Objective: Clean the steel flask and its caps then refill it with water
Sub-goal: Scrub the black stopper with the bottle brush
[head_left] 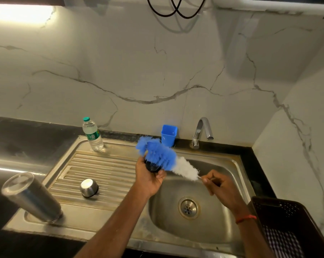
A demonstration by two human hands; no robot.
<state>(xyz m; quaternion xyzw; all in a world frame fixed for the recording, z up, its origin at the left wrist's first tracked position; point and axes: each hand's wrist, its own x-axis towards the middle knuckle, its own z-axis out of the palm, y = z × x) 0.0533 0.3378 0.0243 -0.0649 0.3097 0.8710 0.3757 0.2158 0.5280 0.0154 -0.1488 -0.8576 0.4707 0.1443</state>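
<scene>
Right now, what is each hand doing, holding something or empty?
Left hand: closed, gripping the black cap.
Right hand: closed, pinching the thin handle of the bottle brush.

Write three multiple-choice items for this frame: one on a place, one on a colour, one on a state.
1. Where does the steel cap lie?
A. on the ribbed drainboard
B. on a windowsill
C. on the floor

2. What colours are the bristles of the brush?
A. red and yellow
B. blue and white
C. all green

3. What is the left hand doing?
A. resting flat and open
B. curled into an empty fist
C. holding the black cap

Answers:
1 A, the steel cap sits dome-up on the ribs.
2 B, the bristles are blue at the far end and white toward the handle.
3 C, the fingers wrap the black cap against the bristles.
</scene>
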